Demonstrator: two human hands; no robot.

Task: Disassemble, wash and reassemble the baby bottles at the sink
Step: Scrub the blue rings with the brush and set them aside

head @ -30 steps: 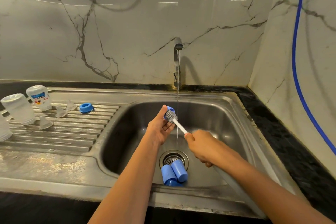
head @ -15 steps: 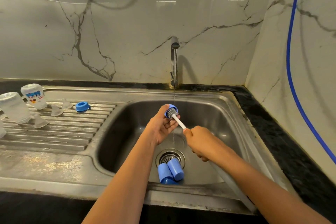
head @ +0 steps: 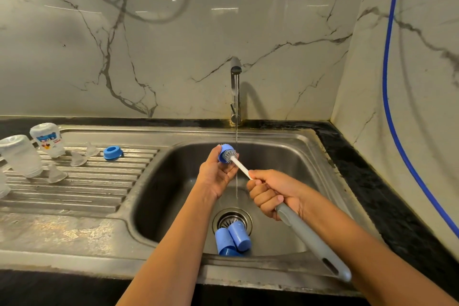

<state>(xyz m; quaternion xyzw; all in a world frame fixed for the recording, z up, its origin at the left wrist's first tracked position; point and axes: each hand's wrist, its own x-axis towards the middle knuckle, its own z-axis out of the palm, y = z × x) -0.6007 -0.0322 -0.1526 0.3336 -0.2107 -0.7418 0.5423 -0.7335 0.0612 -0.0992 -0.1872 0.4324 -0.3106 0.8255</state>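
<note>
Grip first: my left hand (head: 218,174) curls round a blue screw ring (head: 225,151), held beside the tap's stream (head: 236,131) over the sink (head: 285,156). My right hand (head: 270,194) is clenched on the bottle brush (head: 242,168), its bristles pushed into the ring, probably reaching the threads, though that's hard to see. I should twist the brush and turn the ring through the water. Two blue caps (head: 233,238) lie by the drain; bottles (head: 47,139) and teats (head: 78,159) stand on the drainboard (head: 87,186).

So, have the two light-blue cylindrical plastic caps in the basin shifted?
No. The two light-blue cylindrical plastic caps still lie side by side against the near edge of the round steel drain strainer, as before.
</note>
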